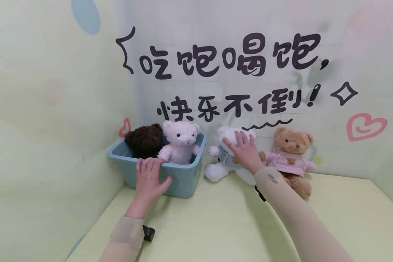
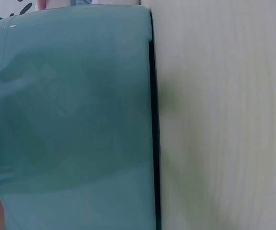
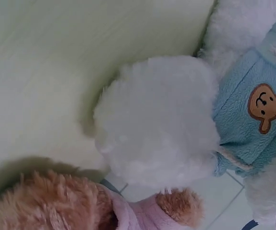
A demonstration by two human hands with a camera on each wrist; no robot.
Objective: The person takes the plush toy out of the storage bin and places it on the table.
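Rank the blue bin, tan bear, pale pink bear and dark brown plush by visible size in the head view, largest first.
1. Blue bin
2. Tan bear
Unranked: pale pink bear and dark brown plush; too close, each partly hidden.

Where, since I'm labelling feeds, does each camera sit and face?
Head: on the head, facing forward and down at the blue rectangular plastic tub; left grip, right grip and both beige sleeves show.
Left wrist: on that wrist, facing the tub's outer side; parts of that grip edge in at left.
Right wrist: on that wrist, facing the white plush bear in blue and brown plush bear in pink; a sliver, apparently grip, lower right.
Head and right wrist share both bears.
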